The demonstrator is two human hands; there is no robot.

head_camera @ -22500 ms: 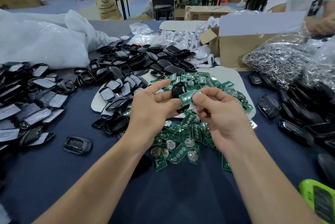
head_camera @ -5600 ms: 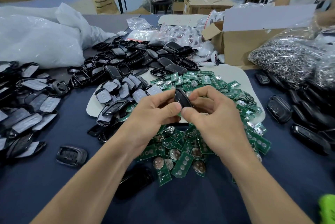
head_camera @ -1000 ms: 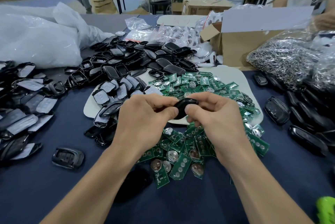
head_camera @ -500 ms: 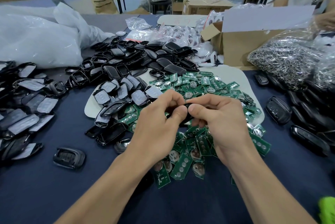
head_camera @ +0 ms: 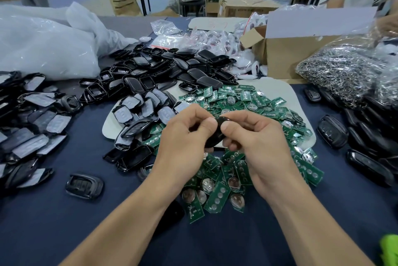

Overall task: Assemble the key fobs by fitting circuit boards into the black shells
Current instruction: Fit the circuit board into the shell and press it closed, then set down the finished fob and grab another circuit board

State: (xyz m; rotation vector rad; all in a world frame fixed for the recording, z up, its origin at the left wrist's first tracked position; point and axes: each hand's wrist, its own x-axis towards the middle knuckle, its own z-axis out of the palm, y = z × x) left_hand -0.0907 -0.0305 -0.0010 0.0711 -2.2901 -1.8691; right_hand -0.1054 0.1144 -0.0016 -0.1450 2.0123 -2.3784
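Both hands meet above the pile of green circuit boards (head_camera: 228, 171) and hold one black key fob shell (head_camera: 216, 134) between them. My left hand (head_camera: 187, 136) grips its left side with thumb on top and fingers curled under. My right hand (head_camera: 256, 138) pinches its right end, thumb pressed on the top face. Most of the shell is hidden by the fingers, and I cannot see a board inside it. Several empty black shells (head_camera: 150, 76) lie heaped behind and to the left of the boards.
A white board (head_camera: 286, 93) lies under the circuit boards. Shells with grey film (head_camera: 28, 123) fill the left side; one lone shell (head_camera: 84, 186) sits near my left forearm. Finished black fobs (head_camera: 332, 131) lie right, below bags of metal rings (head_camera: 340, 72) and a cardboard box (head_camera: 288, 50). Another person stands far right.
Over the last second both hands stayed together on the black shell, shifting it slightly and pressing with the thumbs. Earlier, my right hand held a green board at the shell.
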